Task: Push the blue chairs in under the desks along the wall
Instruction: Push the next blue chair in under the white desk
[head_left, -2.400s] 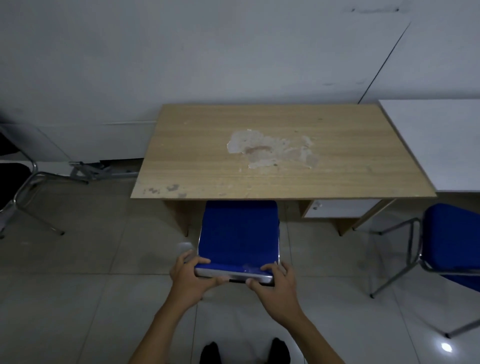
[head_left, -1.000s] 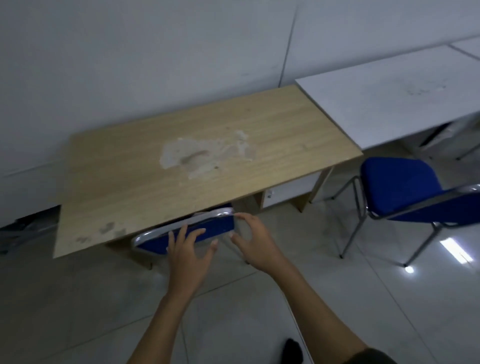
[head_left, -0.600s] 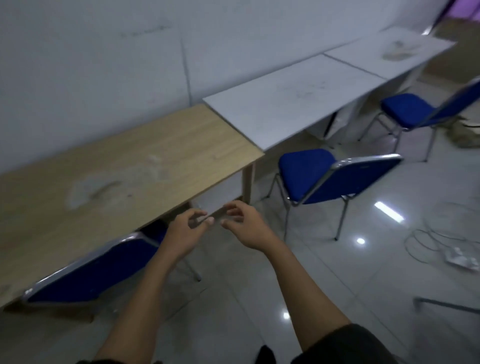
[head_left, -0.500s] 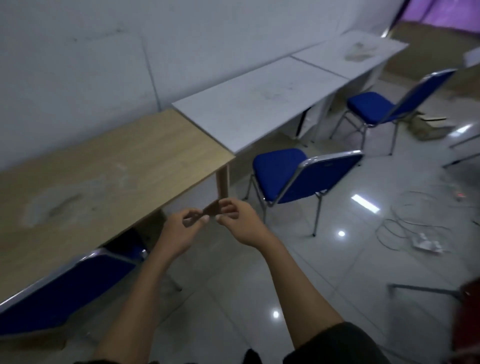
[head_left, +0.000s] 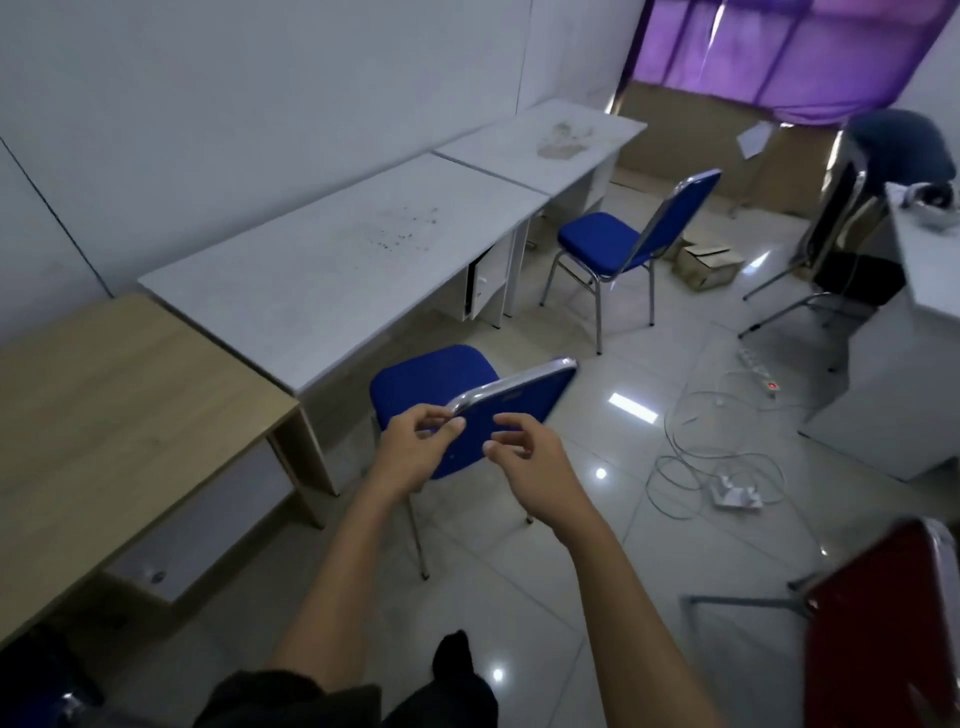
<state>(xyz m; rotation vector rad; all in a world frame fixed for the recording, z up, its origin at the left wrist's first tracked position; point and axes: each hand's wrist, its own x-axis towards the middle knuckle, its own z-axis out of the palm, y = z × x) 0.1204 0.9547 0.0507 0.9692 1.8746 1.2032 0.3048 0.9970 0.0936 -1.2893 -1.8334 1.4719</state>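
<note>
View: a head-worn camera looks down along a white wall lined with desks, over a glossy pale tiled floor (head_left: 545, 597).
Left hand (head_left: 415, 451): reaches forward with curled fingers; the thumb and fingertips sit at the left end of the chrome top rail of the nearest chair's backrest. It seems to touch the rail, but a firm grasp cannot be confirmed.
Right hand (head_left: 530, 462): held loosely open with bent fingers, just in front of the blue back panel of the same chair, holding nothing.
Nearest blue padded chair with chrome frame (head_left: 452, 389): stands just beside the front edge of the long white desk, seat facing the desk, not tucked under it.
Long white laminate desk (head_left: 332, 260): against the wall, its top speckled with dark marks.
Light wooden desk (head_left: 104, 415): to the left, touching the white desk's end.
Second white desk (head_left: 545, 145): further along the wall, stained on top.
Second blue chair with chrome legs (head_left: 623, 244): stands near that far desk, out on the floor.
Floor clutter: a white cable and adapter (head_left: 727, 483) lie coiled to the right of the hands; a cardboard box (head_left: 706, 265) sits beyond the second chair.
Red chair back (head_left: 883, 623): lower right corner, blurred.
Purple curtain (head_left: 779, 52): upper right.
</note>
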